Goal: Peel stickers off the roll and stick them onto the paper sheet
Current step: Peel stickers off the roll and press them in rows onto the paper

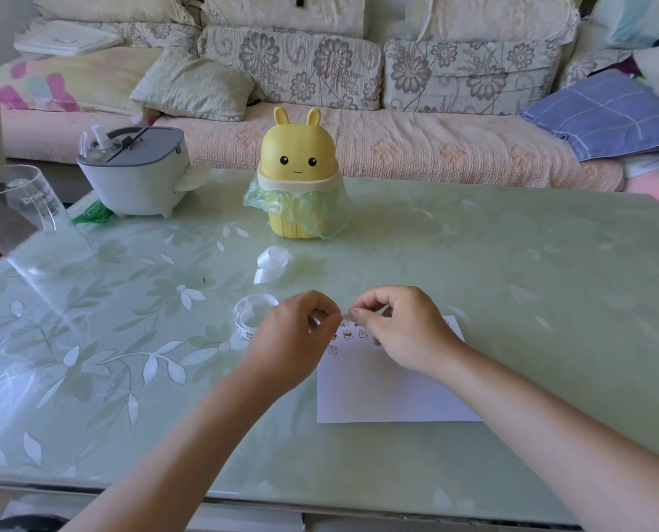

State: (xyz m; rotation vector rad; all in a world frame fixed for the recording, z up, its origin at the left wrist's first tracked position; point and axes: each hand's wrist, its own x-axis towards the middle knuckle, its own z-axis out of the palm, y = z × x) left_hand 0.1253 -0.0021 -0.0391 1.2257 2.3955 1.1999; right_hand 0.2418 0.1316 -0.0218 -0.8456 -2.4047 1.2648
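A white paper sheet [389, 389] lies on the green glass table [512, 286], with several small cartoon stickers [347, 334] near its far left corner. The sticker roll [253, 309] rests just left of the sheet, its strip trailing toward my left hand [297, 339]. That hand is pinched shut on the strip's end. My right hand [400, 324] hovers over the sheet's far edge, thumb and forefinger pinched together right against the left fingertips. Whatever they grip there is tiny and mostly hidden by the fingers.
A curled scrap of white backing tape [272, 264] lies beyond the hands. A yellow bunny-shaped bin [299, 178] with a green bag stands mid-table. A white-grey box [135, 174] and a clear cup [24, 220] sit at the far left. A sofa runs behind.
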